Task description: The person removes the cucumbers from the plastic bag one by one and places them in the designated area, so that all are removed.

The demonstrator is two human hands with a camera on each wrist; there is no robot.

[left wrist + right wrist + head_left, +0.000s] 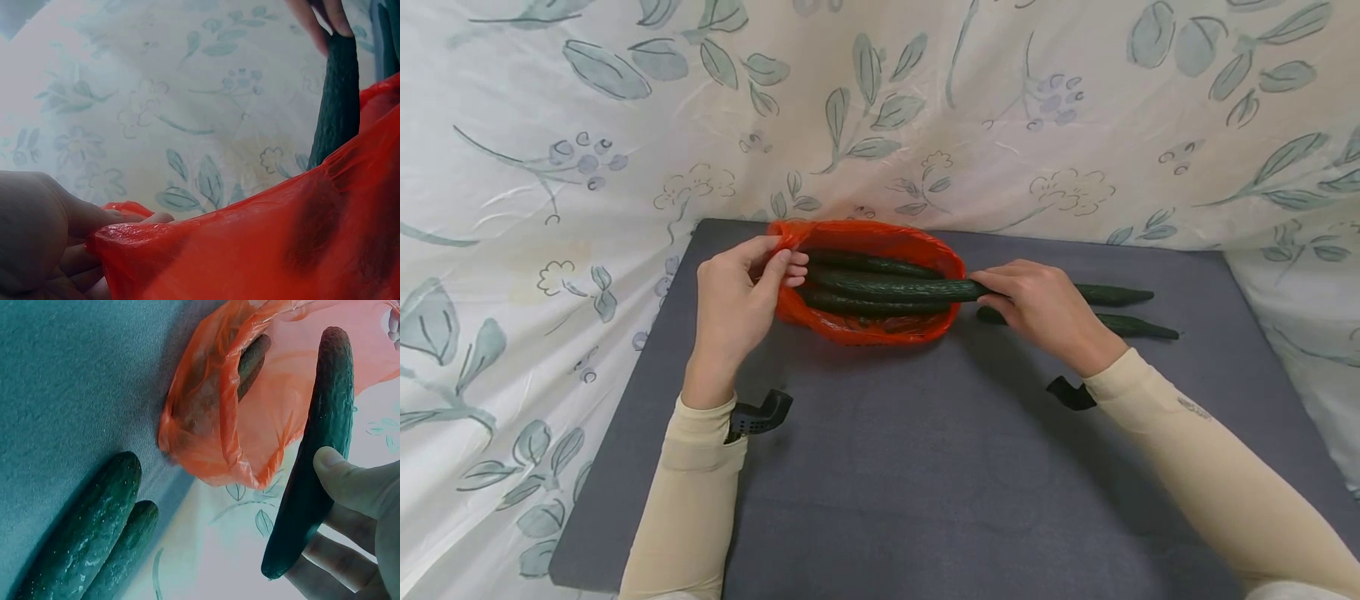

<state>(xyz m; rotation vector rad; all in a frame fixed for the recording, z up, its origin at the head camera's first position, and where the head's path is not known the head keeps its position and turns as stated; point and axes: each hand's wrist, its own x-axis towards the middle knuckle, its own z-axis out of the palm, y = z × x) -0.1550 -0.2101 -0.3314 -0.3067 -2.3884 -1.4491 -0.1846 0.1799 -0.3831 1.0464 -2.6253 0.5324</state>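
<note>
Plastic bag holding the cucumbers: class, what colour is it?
The bag is bright orange-red; the head view shows it best.

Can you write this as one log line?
left hand: pinches red bag | right hand: grips cucumber | two cucumbers: on table

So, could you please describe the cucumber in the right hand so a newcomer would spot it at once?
On the dark grey table, find the open red plastic bag. Beside its right end, the right hand grips a dark green cucumber. It is the only cucumber held; the other cucumbers lie inside the bag or on the table.
</note>
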